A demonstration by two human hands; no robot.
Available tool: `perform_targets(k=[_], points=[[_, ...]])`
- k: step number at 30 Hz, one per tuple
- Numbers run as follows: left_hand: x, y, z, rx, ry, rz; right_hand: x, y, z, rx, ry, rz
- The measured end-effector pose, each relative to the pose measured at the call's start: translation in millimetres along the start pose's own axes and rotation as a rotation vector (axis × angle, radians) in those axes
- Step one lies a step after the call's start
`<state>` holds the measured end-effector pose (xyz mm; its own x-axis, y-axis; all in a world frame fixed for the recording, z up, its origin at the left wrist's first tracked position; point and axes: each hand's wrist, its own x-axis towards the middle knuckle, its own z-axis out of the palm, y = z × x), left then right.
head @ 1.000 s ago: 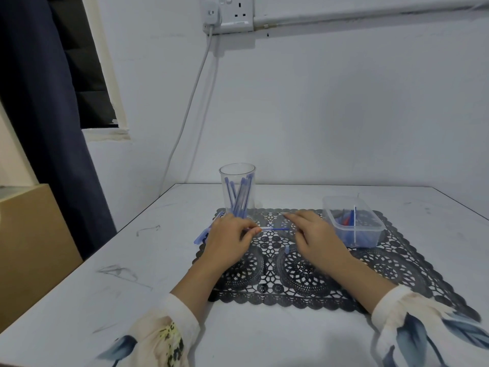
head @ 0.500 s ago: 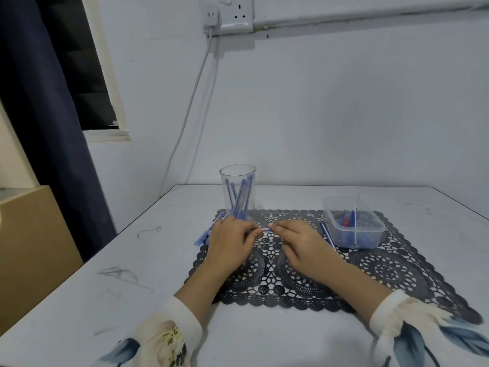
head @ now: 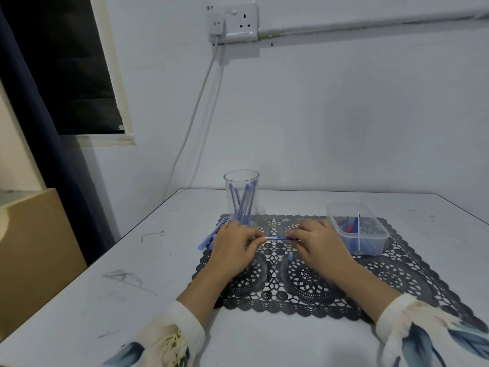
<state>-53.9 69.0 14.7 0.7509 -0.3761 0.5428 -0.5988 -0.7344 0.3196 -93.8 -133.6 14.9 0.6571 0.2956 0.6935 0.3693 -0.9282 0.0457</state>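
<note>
The left hand (head: 235, 247) and the right hand (head: 318, 243) rest knuckles-up on the black lace placemat (head: 304, 287). Each pinches one end of the thin blue pen refill (head: 276, 238), which spans the gap between the two sets of fingertips and lies level just above the mat. The clear tumbler (head: 241, 197) of blue pens stands just beyond the left hand. Loose blue pen barrels (head: 211, 237) lie at its outer side. The divided plastic container (head: 357, 229) sits just beside the right hand, on its outer side.
</note>
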Motion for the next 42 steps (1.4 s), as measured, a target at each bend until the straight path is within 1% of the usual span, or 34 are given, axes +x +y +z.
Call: perform_targets(k=[3, 7, 10, 19, 23, 26, 28, 31, 35, 38, 42], points=[[0, -2, 0, 0.016, -0.035, 0.011, 1, 6, -1, 0.012, -0.009, 0.034], [-1, -4, -1, 0.04, -0.071, 0.024, 1, 11, -7, -0.059, -0.004, 0.081], [-1, -4, -1, 0.05, -0.067, 0.033, 1, 19, -10, -0.094, -0.016, 0.114], [-2, -2, -1, 0.028, -0.064, 0.038, 0, 26, -8, -0.022, -0.015, 0.198], [-2, -4, -2, 0.009, -0.049, 0.031, -1, 33, -4, -0.017, -0.083, 0.265], [-2, -4, -1, 0.006, -0.036, 0.03, -1, 38, -5, -0.02, -0.178, 0.341], [-1, -4, -1, 0.007, -0.037, 0.031, -1, 39, -9, -0.014, -0.26, 0.359], [-1, -4, 0, 0.015, -0.038, 0.027, 1, 38, -15, -0.036, -0.355, 0.329], [-1, -5, 0, 0.005, -0.033, 0.028, 5, 36, -18, -0.259, -0.518, 0.198], [-1, -4, 0, -0.005, -0.034, 0.025, 6, 36, -17, -0.38, -0.557, 0.093], [-2, -5, 1, -0.017, -0.027, 0.025, 6, 35, -18, -0.442, -0.579, 0.069]])
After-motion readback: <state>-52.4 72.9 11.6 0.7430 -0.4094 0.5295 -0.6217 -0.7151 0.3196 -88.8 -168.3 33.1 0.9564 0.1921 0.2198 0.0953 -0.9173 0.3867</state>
